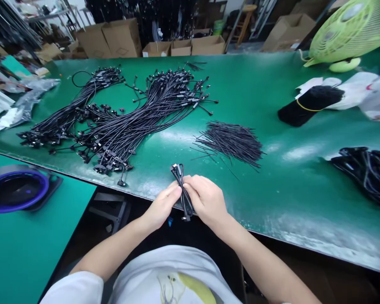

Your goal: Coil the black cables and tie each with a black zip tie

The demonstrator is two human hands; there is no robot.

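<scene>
My left hand [163,205] and my right hand [205,199] meet just past the front edge of the green-topped workbench [272,84]. Both pinch a small folded bundle of black cable [181,183], with a connector end hanging below my fingers. Beyond my hands, two long sheaves of black connector cables [139,116] [69,114] lie across the bench. A pile of short, loose black wires [231,143] sits to the right of them. Farther right are a black bunch tied with a yellow band [310,104] and a tangled heap of black cable [367,174].
A green plastic fan [345,33] stands at the bench's far right corner. Cardboard boxes [123,40] line the floor behind it. Plastic bags [28,95] lie at the left end. A lower teal table [28,253] holds a round blue-rimmed device [17,190].
</scene>
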